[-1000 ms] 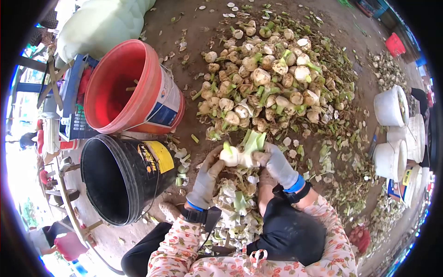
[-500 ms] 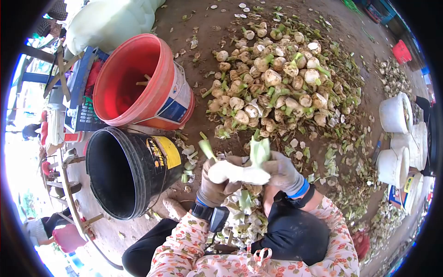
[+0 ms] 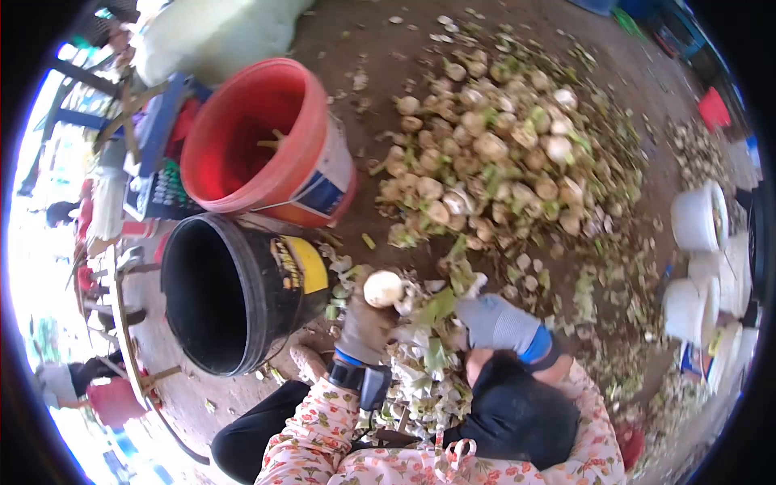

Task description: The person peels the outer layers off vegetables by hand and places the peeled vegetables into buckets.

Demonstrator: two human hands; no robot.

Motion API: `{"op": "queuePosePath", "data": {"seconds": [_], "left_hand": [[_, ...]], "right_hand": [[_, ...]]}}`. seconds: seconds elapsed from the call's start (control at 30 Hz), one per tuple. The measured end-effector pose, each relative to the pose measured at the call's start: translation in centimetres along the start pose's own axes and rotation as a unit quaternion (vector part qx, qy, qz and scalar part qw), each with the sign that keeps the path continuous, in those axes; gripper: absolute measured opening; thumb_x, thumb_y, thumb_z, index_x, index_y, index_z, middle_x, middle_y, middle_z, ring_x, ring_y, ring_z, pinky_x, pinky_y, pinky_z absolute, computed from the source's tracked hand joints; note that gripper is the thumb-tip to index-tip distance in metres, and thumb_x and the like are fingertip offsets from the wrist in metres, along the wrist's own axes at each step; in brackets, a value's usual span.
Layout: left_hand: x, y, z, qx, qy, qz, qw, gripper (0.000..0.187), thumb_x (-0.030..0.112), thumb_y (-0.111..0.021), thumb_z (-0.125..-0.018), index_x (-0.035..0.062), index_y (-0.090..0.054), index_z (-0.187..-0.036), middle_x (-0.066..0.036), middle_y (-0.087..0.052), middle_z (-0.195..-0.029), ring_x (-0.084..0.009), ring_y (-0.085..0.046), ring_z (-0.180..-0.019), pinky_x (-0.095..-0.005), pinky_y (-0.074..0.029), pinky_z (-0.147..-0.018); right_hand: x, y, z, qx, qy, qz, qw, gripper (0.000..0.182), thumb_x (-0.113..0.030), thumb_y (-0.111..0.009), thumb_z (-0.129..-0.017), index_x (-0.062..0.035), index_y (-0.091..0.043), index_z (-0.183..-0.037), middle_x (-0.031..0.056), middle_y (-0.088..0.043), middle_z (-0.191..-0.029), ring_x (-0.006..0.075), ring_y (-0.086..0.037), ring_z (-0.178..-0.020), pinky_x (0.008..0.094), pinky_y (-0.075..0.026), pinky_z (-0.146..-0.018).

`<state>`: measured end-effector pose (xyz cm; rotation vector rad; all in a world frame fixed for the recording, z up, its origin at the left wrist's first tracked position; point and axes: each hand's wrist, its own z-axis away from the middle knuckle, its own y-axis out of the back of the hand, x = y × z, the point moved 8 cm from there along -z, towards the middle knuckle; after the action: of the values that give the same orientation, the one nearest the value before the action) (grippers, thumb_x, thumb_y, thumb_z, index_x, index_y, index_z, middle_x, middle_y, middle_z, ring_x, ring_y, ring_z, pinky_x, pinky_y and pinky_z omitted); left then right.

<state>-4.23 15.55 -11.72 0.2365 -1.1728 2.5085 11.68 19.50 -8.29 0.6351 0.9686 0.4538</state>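
Note:
My left hand (image 3: 365,323), in a brown-stained glove, is closed round a pale round bulb (image 3: 383,288), beside the mouth-tilted black bucket. My right hand (image 3: 495,325), in a grey glove with a blue cuff, is just to the right, over loose green and white peelings (image 3: 432,307). Its fingers are blurred and partly hidden among the leaves, so what it holds cannot be made out. Below both hands, more peelings (image 3: 428,388) lie between my knees. A large heap of bulbs with green stems (image 3: 493,145) lies on the ground beyond.
At the left are a tilted black bucket (image 3: 263,299) and a red bucket (image 3: 323,121) with some stalks inside. White tubs (image 3: 693,218) stand at the far right. A blue crate (image 3: 153,129) and a pale sack (image 3: 218,40) are at the upper left.
My hands have moved apart and slightly down. The bulb now shows its round face in my left hand. Leaves lie under my right hand, and the view has shifted slightly.

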Motion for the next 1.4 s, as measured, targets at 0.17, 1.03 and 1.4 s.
{"op": "queuePosePath", "data": {"seconds": [0.17,1.03,1.4], "left_hand": [[-0.2,-0.5,0.9,0.047,-0.133,-0.247,0.959,0.022,0.018,-0.05,-0.09,0.0035,-0.062,-0.103,-0.009,-0.066,-0.093,-0.0182,-0.063,-0.083,-0.0266,-0.051,-0.073],[12.8,-4.8,9.5,-0.032,-0.249,-0.006,0.968,0.051,0.046,-0.051,-0.09,0.0079,-0.05,-0.124,-0.008,-0.057,-0.101,-0.0161,-0.055,-0.08,-0.0271,-0.048,-0.069],[1.9,-0.4,-0.9,-0.029,-0.287,-0.645,0.707,0.036,0.013,-0.051,-0.089,0.0004,-0.053,-0.123,-0.016,-0.055,-0.121,-0.0256,-0.052,-0.114,-0.0326,-0.042,-0.095]], "right_hand": [[-3.8,6.3,-1.1,0.281,0.079,-0.104,0.951,0.043,-0.029,-0.07,-0.072,-0.0028,-0.058,-0.104,0.0176,-0.064,-0.084,0.036,-0.062,-0.079,0.0429,-0.05,-0.07],[6.5,-0.4,-5.5,0.082,-0.134,0.065,0.985,0.032,-0.015,-0.061,-0.074,-0.0104,-0.059,-0.106,0.0141,-0.065,-0.098,0.0304,-0.064,-0.088,0.0407,-0.051,-0.074],[9.0,3.6,-17.7,0.376,0.083,0.108,0.917,0.032,-0.011,-0.063,-0.07,-0.0103,-0.066,-0.102,0.015,-0.062,-0.089,0.0356,-0.056,-0.088,0.0457,-0.044,-0.076]]}}
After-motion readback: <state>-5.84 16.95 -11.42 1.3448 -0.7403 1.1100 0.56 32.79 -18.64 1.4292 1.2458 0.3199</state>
